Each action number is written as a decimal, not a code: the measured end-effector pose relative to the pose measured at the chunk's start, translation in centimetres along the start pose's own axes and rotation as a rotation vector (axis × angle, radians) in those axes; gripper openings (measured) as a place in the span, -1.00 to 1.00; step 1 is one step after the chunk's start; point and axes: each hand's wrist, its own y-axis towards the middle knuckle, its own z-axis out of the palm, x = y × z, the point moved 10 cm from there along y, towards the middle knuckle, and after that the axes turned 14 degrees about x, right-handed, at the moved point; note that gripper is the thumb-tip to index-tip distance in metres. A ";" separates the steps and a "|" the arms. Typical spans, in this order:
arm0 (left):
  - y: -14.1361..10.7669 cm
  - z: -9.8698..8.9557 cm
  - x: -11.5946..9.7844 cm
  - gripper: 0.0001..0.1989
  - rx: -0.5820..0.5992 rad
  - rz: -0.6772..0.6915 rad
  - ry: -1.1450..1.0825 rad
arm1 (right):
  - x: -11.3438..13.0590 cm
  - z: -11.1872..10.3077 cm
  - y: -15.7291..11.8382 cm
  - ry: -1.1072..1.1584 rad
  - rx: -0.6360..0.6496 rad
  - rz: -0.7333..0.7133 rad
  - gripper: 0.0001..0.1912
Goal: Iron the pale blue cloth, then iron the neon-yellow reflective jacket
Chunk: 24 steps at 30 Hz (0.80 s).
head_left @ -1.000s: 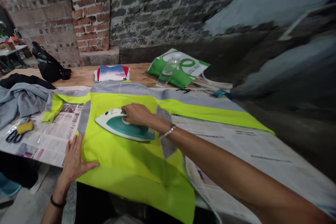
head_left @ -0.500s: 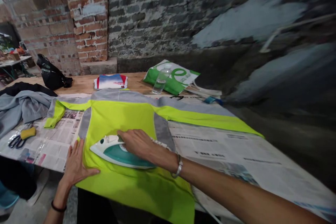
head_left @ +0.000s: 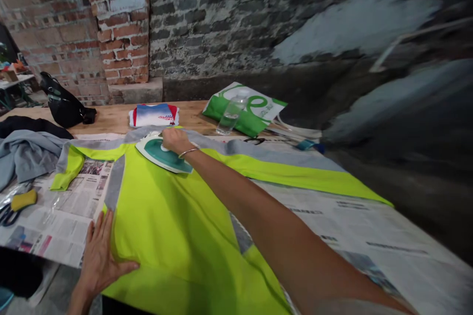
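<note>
The person's left hand (head_left: 101, 266) presses flat on a neon-yellow hi-vis shirt (head_left: 173, 226), its fingers (head_left: 96, 241) spread and released. The right hand (head_left: 177, 140) clenches a green-and-white steam iron (head_left: 158, 153) by the handle, on the shirt's far grey band, towards the far edge of the table (head_left: 111, 119).

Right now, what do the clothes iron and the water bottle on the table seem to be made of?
The clothes iron looks like glossy white and teal moulded plastic, from its smooth shine; the soleplate is hidden. The water bottle looks like thin clear plastic, being see-through, though glass can't be ruled out.
</note>
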 end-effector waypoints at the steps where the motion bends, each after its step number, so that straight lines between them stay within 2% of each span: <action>1: 0.0 -0.1 -0.1 0.33 -0.006 0.003 0.008 | -0.1 -0.1 0.1 0.001 0.013 -0.003 -0.55; 4: 0.1 -0.4 -0.2 0.33 -0.020 0.007 0.026 | -0.1 0.3 -1.2 0.002 0.067 -0.034 -0.56; 6: 0.2 -0.5 -0.2 0.30 -0.035 0.017 0.027 | 0.2 1.3 -3.7 0.001 0.104 -0.074 -0.60; 13: 0.6 0.0 0.9 0.17 -0.046 0.024 0.033 | 2.3 5.8 -17.5 -0.010 0.169 -0.233 -0.70; 16: 0.6 0.0 1.1 0.12 -0.064 0.037 0.062 | 2.5 6.8 -21.0 -0.025 0.185 -0.290 -0.69; 19: 0.4 -0.1 1.1 0.08 -0.074 0.037 0.073 | 1.0 6.5 -20.8 -0.029 0.156 -0.261 -0.70; 24: 0.4 0.3 0.4 0.07 -0.078 -0.004 0.114 | -2.4 4.8 -15.0 -0.030 0.098 -0.197 -0.69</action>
